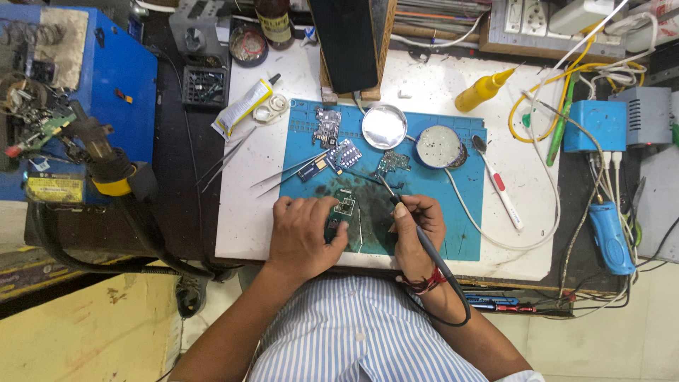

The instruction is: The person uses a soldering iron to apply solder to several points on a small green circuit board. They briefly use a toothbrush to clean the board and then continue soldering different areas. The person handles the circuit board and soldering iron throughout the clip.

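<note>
The left hand point(303, 237) lies flat and curled over a small dark circuit board point(341, 213), with its fingers pressing the board down on the blue mat point(463, 212). The hand is partly closed and pins the board more than it grips it. The right hand point(417, 230) is closed around a soldering iron point(407, 219), held like a pencil. The thin tip points to about 11 o'clock and ends just beside the board, close to the left fingers.

To do this well, I think the left hand should keep the board very still and keep its fingers away from the hot tip. The right hand should rest its side on the mat, so the tip does not shake. A light touch on one small spot seems best.

At 12 o'clock from the hands lie more little boards point(344, 153) and a round shiny tin point(384, 126). At 1 o'clock sits a round tin with a pale pad point(438, 146). Tweezers point(286, 173) lie at 10 o'clock on the white tabletop point(244, 226). A yellow squeeze bottle point(483, 90) lies far off at 1 o'clock. A white glue tube point(244, 107) lies at 11 o'clock.
</note>
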{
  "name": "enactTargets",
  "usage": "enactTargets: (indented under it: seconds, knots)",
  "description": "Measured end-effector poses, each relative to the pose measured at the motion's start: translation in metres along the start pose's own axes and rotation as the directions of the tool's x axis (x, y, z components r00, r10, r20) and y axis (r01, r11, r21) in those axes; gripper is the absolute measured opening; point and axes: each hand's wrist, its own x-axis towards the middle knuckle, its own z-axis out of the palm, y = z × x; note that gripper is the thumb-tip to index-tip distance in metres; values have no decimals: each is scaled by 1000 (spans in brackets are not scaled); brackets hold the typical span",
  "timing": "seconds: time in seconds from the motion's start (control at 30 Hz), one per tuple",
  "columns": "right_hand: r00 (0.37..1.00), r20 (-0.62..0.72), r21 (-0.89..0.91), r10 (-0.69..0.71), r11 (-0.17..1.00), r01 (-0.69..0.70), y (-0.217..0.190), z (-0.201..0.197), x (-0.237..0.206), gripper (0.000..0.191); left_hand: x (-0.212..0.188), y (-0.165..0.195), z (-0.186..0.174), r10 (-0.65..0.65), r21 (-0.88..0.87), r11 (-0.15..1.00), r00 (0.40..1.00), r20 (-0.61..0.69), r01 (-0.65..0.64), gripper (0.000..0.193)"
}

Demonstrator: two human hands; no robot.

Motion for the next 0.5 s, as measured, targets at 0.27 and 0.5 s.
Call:
enactTargets:
  seconds: [0.27, 0.5]
  knots:
    - [998, 51, -44, 44, 998, -42, -2, -6, 1, 8, -2, -21, -9, 174, 18, 984, 980, 92, -177, 59]
    - [996, 36, -102, 82, 992, -78, 1, -2, -1, 9, -2, -22, 18, 65, 94, 993, 997, 51, -70, 58]
